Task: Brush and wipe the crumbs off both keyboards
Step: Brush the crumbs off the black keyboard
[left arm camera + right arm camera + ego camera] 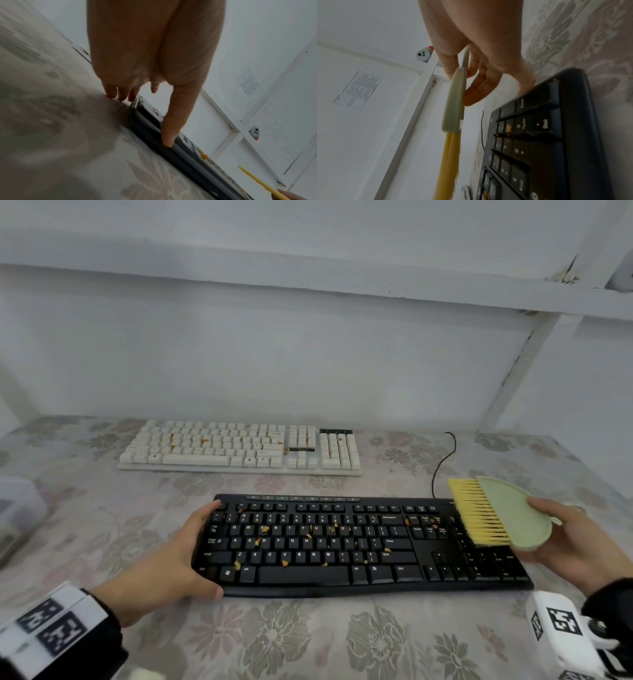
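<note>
A black keyboard [308,573] lies near me on the flowered tablecloth, with orange crumbs [265,529] scattered over its keys. My left hand [178,559] braces its left end: the thumb [173,128] presses on the front edge and the straight fingers reach to the far corner. Above the number pad, my right hand [575,542] holds a pale green brush [513,515] with yellow bristles [479,511] pointing left. In the right wrist view the brush [455,101] hangs clear of the keys [539,148]. Behind lies a white keyboard [222,450], also crumbed.
A black cable [442,463] runs from the black keyboard's back right toward the wall. A translucent container [17,508] stands at the left table edge. White walls and a shelf frame close off the back. Bare tablecloth [308,645] lies in front.
</note>
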### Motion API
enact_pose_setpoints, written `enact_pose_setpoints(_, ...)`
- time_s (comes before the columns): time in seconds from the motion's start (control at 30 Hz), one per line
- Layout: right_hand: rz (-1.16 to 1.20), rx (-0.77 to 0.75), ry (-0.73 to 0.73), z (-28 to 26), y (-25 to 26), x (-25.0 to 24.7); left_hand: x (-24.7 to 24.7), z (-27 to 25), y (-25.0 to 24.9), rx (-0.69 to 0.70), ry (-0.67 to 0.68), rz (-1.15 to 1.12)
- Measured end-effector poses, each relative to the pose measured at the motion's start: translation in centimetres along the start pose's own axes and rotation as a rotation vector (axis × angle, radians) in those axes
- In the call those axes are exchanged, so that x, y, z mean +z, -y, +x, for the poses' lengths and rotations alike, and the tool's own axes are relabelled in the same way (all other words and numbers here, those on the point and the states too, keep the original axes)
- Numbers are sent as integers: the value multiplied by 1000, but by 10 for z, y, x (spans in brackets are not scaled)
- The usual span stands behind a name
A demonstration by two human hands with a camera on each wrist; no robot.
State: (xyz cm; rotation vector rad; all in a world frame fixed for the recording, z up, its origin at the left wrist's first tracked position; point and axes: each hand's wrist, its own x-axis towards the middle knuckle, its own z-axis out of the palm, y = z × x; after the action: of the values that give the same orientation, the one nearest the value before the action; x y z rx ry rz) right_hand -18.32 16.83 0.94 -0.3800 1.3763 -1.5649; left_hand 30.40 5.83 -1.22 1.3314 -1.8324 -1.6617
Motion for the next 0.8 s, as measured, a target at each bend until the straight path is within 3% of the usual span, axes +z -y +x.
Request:
enact_pose_setpoints(0.23,62,-62,5,-5,-2,-9,-2,-8,8,83,-42,-30)
enact_pose_setpoints(0.8,110,-130,19,-20,-15,-26,-4,-5,15,65,5,-168)
